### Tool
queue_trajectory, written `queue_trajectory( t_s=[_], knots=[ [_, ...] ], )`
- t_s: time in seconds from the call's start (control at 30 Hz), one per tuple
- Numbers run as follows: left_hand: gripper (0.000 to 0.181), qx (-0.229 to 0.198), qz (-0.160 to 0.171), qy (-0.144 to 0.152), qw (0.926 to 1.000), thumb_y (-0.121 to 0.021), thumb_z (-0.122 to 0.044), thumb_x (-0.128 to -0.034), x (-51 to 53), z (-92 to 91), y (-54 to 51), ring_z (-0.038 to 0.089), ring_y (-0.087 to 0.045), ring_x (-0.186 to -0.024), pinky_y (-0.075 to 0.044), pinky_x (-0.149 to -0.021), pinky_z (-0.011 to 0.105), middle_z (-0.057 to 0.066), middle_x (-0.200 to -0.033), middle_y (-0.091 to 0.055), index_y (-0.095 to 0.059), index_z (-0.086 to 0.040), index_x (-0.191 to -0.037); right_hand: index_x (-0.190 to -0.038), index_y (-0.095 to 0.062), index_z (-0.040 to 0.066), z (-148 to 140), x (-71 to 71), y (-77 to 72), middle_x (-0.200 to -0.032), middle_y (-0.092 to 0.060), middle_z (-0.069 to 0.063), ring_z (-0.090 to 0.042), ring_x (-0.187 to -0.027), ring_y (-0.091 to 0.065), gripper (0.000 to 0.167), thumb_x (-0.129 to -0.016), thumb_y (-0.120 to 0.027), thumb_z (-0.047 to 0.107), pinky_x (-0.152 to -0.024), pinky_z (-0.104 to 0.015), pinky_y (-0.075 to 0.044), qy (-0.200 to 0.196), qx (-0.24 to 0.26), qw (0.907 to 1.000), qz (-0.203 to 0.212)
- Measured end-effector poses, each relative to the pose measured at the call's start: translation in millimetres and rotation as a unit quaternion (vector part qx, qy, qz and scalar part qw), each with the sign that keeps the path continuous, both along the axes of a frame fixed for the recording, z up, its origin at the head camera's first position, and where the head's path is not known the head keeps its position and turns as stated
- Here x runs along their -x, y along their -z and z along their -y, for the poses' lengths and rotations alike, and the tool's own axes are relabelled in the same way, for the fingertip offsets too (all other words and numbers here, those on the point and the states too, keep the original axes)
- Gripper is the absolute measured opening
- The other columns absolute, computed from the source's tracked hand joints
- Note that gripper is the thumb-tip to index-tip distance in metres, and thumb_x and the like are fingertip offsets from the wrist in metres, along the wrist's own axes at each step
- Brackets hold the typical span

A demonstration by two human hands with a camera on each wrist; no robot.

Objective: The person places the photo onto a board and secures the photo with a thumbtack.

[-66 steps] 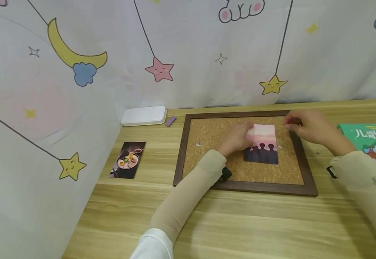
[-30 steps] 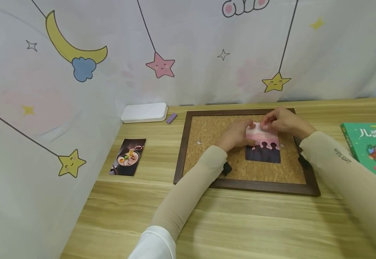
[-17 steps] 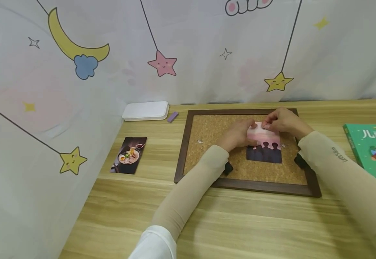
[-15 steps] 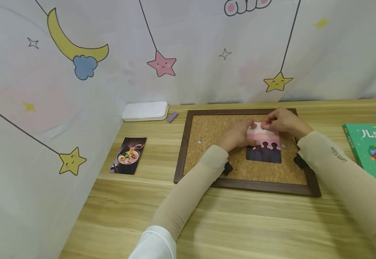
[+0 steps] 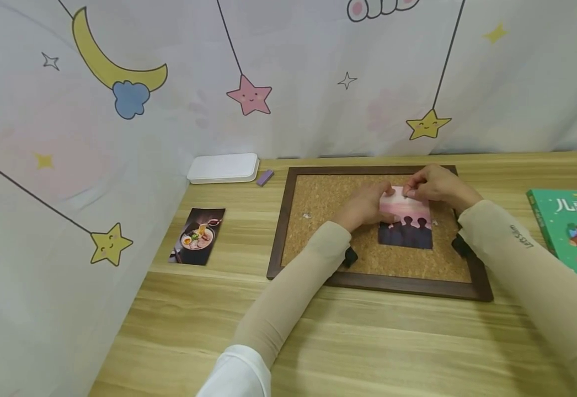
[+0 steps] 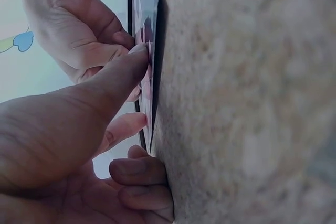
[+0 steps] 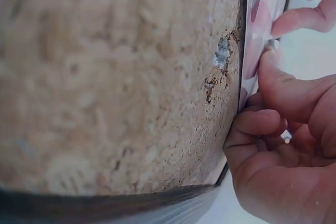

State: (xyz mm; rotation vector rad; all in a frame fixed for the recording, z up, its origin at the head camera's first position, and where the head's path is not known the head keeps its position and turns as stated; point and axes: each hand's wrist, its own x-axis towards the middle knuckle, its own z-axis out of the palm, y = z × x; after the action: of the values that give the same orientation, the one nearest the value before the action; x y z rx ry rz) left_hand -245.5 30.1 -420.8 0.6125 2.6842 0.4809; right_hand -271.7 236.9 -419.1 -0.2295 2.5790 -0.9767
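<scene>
A photo (image 5: 405, 234) with a pink sky and dark silhouettes lies on a framed cork board (image 5: 318, 193). My left hand (image 5: 365, 207) presses the photo's left side with thumb and forefinger spread apart. In the left wrist view, the thumb (image 6: 118, 80) touches the print, and the photo's near edge stands slightly off the cork. My right hand (image 5: 437, 184) is at the photo's top edge, pinching a tiny push pin against it. The right wrist view shows the pin's small shiny end (image 7: 273, 44) at the thumb tip; its point is hidden.
A ramen photo (image 5: 198, 237) lies on the wooden table at left. Behind it are a white case (image 5: 224, 168) and a purple eraser-like block (image 5: 265, 177). A green book (image 5: 566, 220) lies at right. Torn, silvery spots mark the cork.
From beside the board's right frame, my right hand has moved left onto the photo's top edge and stayed there. My left hand keeps its place on the photo.
</scene>
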Motion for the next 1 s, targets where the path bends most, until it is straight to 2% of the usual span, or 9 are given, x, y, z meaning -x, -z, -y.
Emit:
queue_trajectory(
  t_s=[0.23, 0.5, 0.67, 0.87, 1.0],
  knots=[
    [0.062, -0.001, -0.002, -0.001, 1.0, -0.078, -0.043, -0.0992, 0.1, 0.1, 0.1, 0.022, -0.047, -0.154, -0.037, -0.128, 0.039, -0.004, -0.159, -0.058, -0.054, -0.023, -0.153, -0.108, -0.077, -0.003, -1.2, 2.1, 1.1, -0.092, -0.066, -0.004, -0.021, -0.084, -0.05, 0.02, -0.102, -0.072, 0.016, -0.072, -0.033, -0.042, 0.004, 0.014, 0.9999, 0.008],
    [0.062, 0.003, 0.009, -0.008, 0.9999, -0.078, -0.044, -0.0991, -0.1, 0.8, -0.2, 0.021, -0.046, -0.153, -0.038, -0.127, 0.039, -0.005, -0.159, -0.057, -0.053, -0.025, -0.153, -0.106, -0.076, 0.0, -2.2, 5.4, 2.1, -0.092, -0.061, 0.0, -0.02, -0.083, -0.049, 0.02, -0.102, -0.073, 0.02, -0.07, -0.032, -0.042, 0.019, 0.021, 0.9989, 0.037],
    [0.062, 0.001, 0.008, -0.011, 0.9999, -0.078, -0.044, -0.0989, -0.1, 0.9, -1.1, 0.022, -0.048, -0.152, -0.039, -0.126, 0.039, -0.003, -0.159, -0.057, -0.054, -0.024, -0.152, -0.111, -0.073, -0.002, -1.9, 6.3, 0.4, -0.092, -0.06, -0.001, -0.019, -0.082, -0.051, 0.027, -0.103, -0.071, 0.024, -0.069, -0.032, -0.044, 0.022, 0.015, 0.9989, 0.038],
    [0.062, 0.002, 0.007, -0.004, 1.0, -0.077, -0.045, -0.0991, 0.4, 1.2, -0.6, 0.023, -0.047, -0.154, -0.038, -0.127, 0.041, -0.004, -0.159, -0.058, -0.054, -0.025, -0.152, -0.087, -0.065, 0.008, 1.4, 6.6, 0.0, -0.064, -0.041, 0.01, -0.011, -0.063, -0.041, 0.032, -0.1, -0.076, 0.035, -0.059, -0.03, -0.037, 0.038, 0.023, 0.9978, 0.05],
    [0.062, 0.002, 0.007, -0.001, 1.0, -0.077, -0.044, -0.0995, 1.1, 0.2, 0.0, 0.023, -0.046, -0.154, -0.038, -0.128, 0.041, -0.004, -0.16, -0.057, -0.053, -0.024, -0.153, -0.083, -0.064, 0.01, 1.9, 6.6, 1.2, -0.062, -0.039, 0.011, -0.011, -0.061, -0.04, 0.033, -0.098, -0.078, 0.036, -0.058, -0.03, -0.036, 0.046, 0.022, 0.9975, 0.049]
  ],
)
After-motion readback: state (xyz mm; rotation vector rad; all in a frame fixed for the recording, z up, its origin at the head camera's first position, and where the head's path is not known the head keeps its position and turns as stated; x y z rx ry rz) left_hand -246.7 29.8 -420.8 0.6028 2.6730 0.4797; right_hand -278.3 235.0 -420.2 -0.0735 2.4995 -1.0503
